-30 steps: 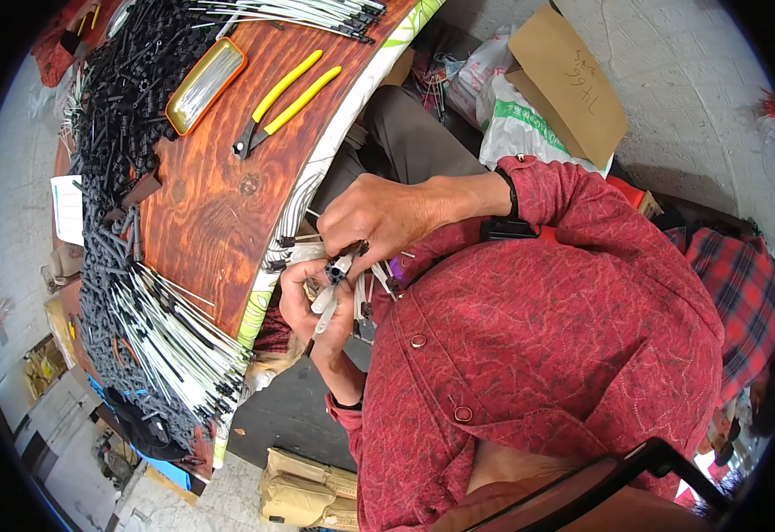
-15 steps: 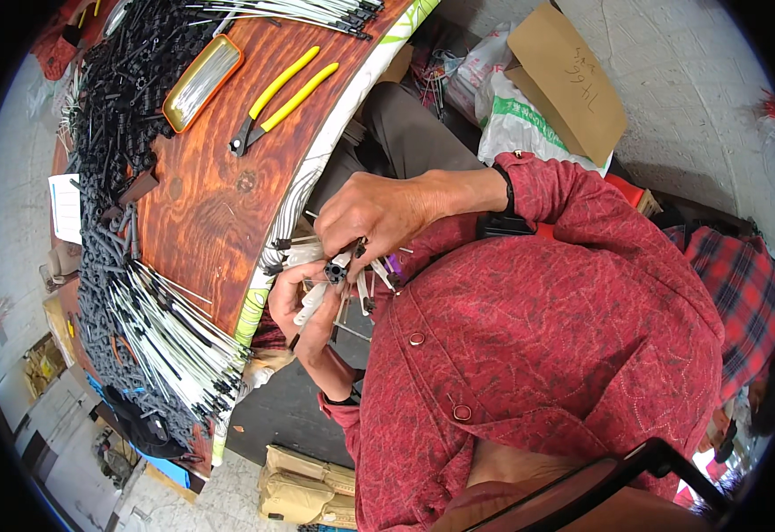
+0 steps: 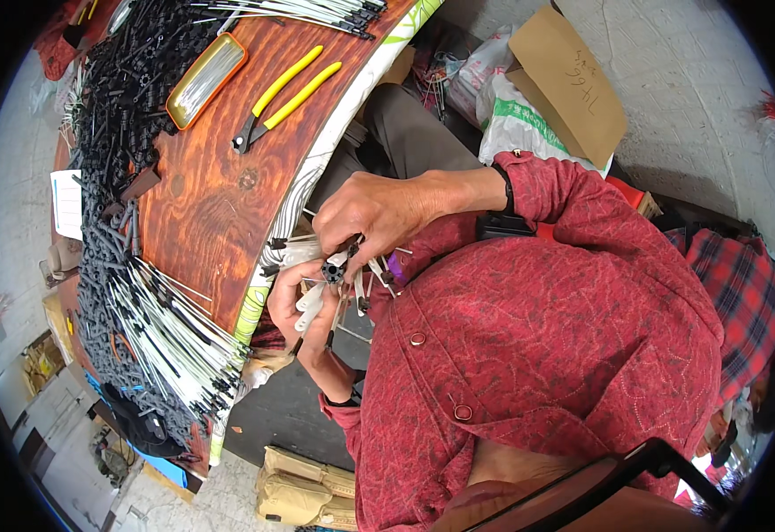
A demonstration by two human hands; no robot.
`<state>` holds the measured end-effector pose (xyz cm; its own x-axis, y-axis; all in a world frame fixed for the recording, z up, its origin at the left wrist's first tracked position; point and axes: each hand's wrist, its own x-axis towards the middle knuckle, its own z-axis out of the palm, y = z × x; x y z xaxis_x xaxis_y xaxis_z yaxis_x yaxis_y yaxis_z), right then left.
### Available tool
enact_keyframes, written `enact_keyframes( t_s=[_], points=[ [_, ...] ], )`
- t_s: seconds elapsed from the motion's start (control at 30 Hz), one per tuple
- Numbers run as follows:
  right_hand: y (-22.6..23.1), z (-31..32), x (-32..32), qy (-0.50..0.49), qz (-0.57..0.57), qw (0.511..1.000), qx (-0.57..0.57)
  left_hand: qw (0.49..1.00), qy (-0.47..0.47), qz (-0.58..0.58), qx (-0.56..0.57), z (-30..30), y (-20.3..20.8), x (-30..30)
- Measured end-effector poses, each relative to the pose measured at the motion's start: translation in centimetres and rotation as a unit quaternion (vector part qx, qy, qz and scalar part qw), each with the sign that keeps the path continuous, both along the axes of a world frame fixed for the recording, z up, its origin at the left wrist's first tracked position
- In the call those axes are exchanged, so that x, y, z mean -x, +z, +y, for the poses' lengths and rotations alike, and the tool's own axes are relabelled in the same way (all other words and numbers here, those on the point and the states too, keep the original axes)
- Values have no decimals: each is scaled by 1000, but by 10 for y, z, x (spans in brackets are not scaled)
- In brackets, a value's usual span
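Right of the tabletop [image 3: 206,217], the left hand [image 3: 284,307] holds pale strips [image 3: 310,308], the right hand [image 3: 368,211] pinches a black hub [image 3: 332,272]; seemingly an assembly step, calling next for steady alignment.

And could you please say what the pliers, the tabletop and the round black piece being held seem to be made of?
Pliers: probably metal, given the dark, slightly shiny head; smooth yellow grips suggest plastic or rubber.
Tabletop: wood, from its grain and knots; the sheen suggests varnish.
Round black piece: perhaps plastic, being evenly black; finish too small to tell.
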<state>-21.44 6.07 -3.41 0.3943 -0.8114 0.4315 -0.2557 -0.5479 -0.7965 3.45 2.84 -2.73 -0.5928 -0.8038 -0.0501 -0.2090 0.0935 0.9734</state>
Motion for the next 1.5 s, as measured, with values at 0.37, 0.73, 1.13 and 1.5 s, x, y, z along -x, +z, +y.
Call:
enact_keyframes(
  t_s=[0.37, 0.73, 1.13, 1.5],
  points=[
    [1, 1, -1, -2, 10, 1000, 1, 999, -2, 15, 50, -2, 7, 5],
    [7, 5, -8, -9, -13, 1000, 10, 984, 72, 90, -137, -9, 8, 9],
    [4, -8, -24, -138, 1, 990, 30, 963, 111, 146, -199, -20, 3, -1],
    [-9, -14, -35, -227, 39, 973, 29, 978, 190, 81, 29, 31, 13, 10]
  ],
)
